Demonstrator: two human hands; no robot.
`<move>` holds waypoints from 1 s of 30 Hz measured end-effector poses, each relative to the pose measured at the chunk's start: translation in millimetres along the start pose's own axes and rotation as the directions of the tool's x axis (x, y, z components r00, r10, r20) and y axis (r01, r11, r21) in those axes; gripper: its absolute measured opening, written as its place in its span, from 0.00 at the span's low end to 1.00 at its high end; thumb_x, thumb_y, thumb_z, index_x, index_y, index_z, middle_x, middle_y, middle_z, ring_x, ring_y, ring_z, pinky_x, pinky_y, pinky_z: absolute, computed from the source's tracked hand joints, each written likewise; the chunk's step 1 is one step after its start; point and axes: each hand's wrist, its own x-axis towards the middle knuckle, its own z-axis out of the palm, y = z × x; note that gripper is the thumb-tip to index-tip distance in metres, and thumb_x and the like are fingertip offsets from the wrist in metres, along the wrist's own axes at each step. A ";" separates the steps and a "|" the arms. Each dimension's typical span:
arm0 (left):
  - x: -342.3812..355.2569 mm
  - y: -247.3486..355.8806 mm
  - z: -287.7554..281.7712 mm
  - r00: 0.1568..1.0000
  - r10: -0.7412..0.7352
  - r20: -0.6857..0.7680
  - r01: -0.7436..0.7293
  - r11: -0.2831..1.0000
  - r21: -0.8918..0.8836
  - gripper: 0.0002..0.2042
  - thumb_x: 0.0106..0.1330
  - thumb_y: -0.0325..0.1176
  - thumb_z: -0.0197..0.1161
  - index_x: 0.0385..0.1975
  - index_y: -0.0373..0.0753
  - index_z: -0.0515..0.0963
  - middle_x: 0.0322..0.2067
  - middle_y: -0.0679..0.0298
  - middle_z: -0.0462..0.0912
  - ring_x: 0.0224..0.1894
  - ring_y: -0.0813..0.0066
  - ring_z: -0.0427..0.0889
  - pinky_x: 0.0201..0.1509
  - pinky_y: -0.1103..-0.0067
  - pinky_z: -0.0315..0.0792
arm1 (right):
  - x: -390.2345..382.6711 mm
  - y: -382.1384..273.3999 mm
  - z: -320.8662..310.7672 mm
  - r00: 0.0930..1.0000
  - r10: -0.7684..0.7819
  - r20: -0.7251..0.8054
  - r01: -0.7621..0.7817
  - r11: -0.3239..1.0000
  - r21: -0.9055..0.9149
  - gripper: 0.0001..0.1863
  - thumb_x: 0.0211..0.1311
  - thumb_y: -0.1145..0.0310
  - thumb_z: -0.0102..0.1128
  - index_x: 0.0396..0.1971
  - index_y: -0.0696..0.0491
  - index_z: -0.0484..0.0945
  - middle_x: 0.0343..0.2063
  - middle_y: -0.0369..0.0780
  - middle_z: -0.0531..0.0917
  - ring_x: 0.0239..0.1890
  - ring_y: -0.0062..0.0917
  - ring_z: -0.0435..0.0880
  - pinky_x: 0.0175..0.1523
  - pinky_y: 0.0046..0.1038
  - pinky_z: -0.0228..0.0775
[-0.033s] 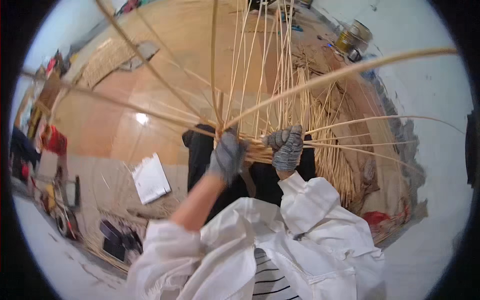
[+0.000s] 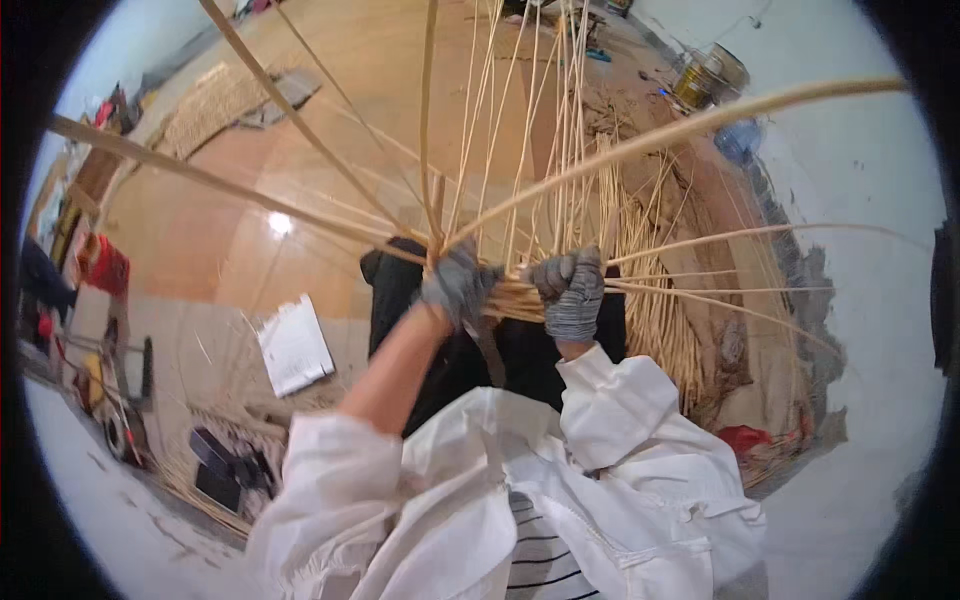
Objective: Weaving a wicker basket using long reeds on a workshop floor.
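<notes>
While both my gloved hands are bunched up at the centre of this thing, quick rundown of who's holding what and why:

Left hand: my grey-gloved left hand (image 2: 458, 285) is curled shut around the woven knot of pale cane strips (image 2: 520, 298), thumb side up. It's pinning the weave so it doesn't spring apart.

Right hand: my grey-gloved right hand (image 2: 574, 293) is fisted just beside the left one, fingers wrapped over the same bundle from the other side. Can't see the fingertips, they're tucked under the strips.

Stakes: long thin tan cane rods (image 2: 520, 140) fan up and away from my knuckles in every direction. I'd say they're loose at the far end because only the base is woven so far.

Thick rod: one fatter pale cane pole (image 2: 700, 120) sweeps off from just above my fingers toward the upper right.

Lap: everything sits right over my black trousers (image 2: 400, 300), below my fingers, so my knees brace the work.

Spare stock: a heap of straw-coloured cane lengths (image 2: 660, 300) lies on the floor beyond my right knuckles, within reach.

Other stuff: white sheet of paper (image 2: 293, 345) on the floor, well off from my left fingers; a metal tin (image 2: 705, 80) far past the rods.
</notes>
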 end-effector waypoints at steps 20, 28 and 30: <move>8.9 -35.3 -3.1 0.978 -0.164 -0.127 0.171 0.984 0.042 0.18 0.55 0.50 0.60 0.25 0.37 0.77 0.23 0.52 0.79 0.29 0.57 0.79 0.34 0.69 0.71 | 105.8 9.5 12.5 0.997 0.001 -0.081 -0.019 0.975 -0.222 0.14 0.66 0.56 0.39 0.38 0.51 0.67 0.17 0.32 0.68 0.15 0.19 0.65 0.24 0.25 0.66; 21.9 9.6 -5.1 0.938 -0.347 -0.020 0.342 0.912 0.225 0.29 0.57 0.60 0.48 0.38 0.36 0.78 0.37 0.49 0.79 0.42 0.53 0.77 0.47 0.66 0.69 | 6.8 -23.7 -10.5 0.968 -0.191 -0.165 0.115 0.917 -0.383 0.05 0.65 0.68 0.43 0.34 0.52 0.68 0.16 0.35 0.70 0.17 0.21 0.70 0.30 0.28 0.74; 41.3 -24.9 -6.3 0.910 -0.402 0.099 0.381 0.907 0.179 0.33 0.55 0.64 0.47 0.41 0.36 0.76 0.42 0.48 0.77 0.49 0.53 0.74 0.52 0.65 0.67 | -12.8 0.7 15.3 0.954 -0.297 0.047 0.233 0.629 -0.741 0.04 0.64 0.68 0.45 0.32 0.52 0.67 0.18 0.35 0.72 0.18 0.21 0.72 0.29 0.28 0.73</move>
